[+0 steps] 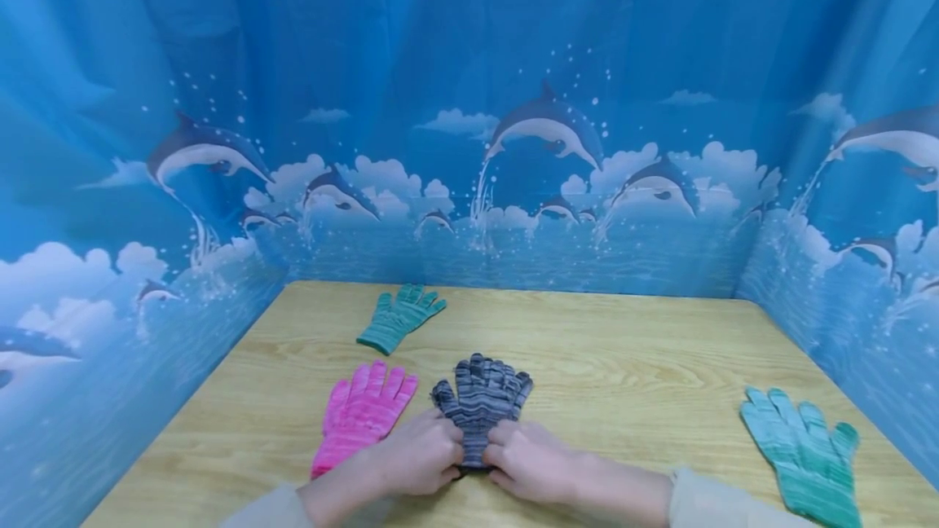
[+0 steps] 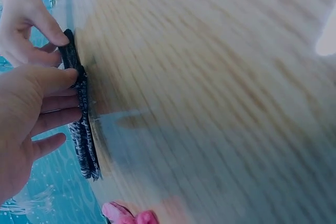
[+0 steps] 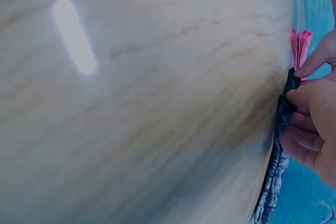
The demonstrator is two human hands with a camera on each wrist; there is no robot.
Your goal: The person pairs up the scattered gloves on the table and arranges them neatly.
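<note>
A black-and-grey striped knit glove [image 1: 480,399] lies in the front middle of the table, its fingers pointing to the far side. My left hand [image 1: 425,451] pinches the left side of its cuff, and my right hand [image 1: 534,459] pinches the right side. In the left wrist view, thumb and fingers bend around the dark cuff edge [image 2: 80,77]. The right wrist view shows the same grip on the glove [image 3: 286,111], seen edge-on. Just left of my left hand lies a pink glove [image 1: 364,414], its cuff close to my forearm.
A green glove [image 1: 400,318] lies near the far edge, left of the middle. Another, lighter green glove [image 1: 810,451] rests at the right front. The wooden table [image 1: 631,357] is bordered by a blue curtain [image 1: 440,39] printed with dolphins.
</note>
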